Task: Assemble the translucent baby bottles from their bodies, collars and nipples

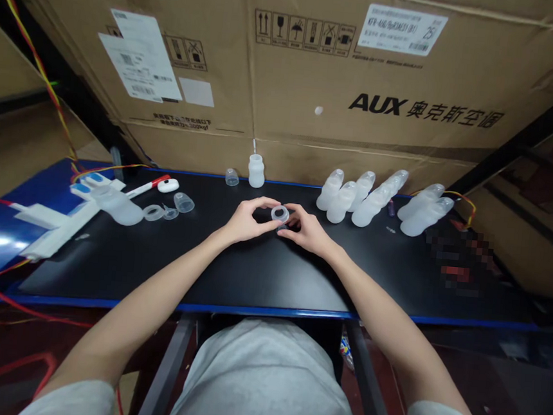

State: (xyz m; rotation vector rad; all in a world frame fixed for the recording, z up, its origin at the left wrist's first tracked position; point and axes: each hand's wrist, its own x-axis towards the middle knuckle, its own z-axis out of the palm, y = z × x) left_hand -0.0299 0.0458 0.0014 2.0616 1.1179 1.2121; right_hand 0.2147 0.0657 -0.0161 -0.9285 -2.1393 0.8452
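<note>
My left hand [246, 220] and my right hand [306, 229] meet over the middle of the black table mat [261, 277]. Between their fingertips they pinch a small clear plastic ring [280, 214], held just above the mat. Both hands have curled fingers closed on the ring. An upright translucent white bottle [256, 171] stands behind the hands. Beside it sits a small clear cap [231, 177].
Several translucent bottles [364, 199] lie in rows at the back right. At the left lie a bottle on its side [124, 210], clear rings and caps [167, 209], a red-and-white pen [150, 187] and white foam pieces [57, 224]. Large cardboard boxes [316, 88] wall the back. Red wires trail left.
</note>
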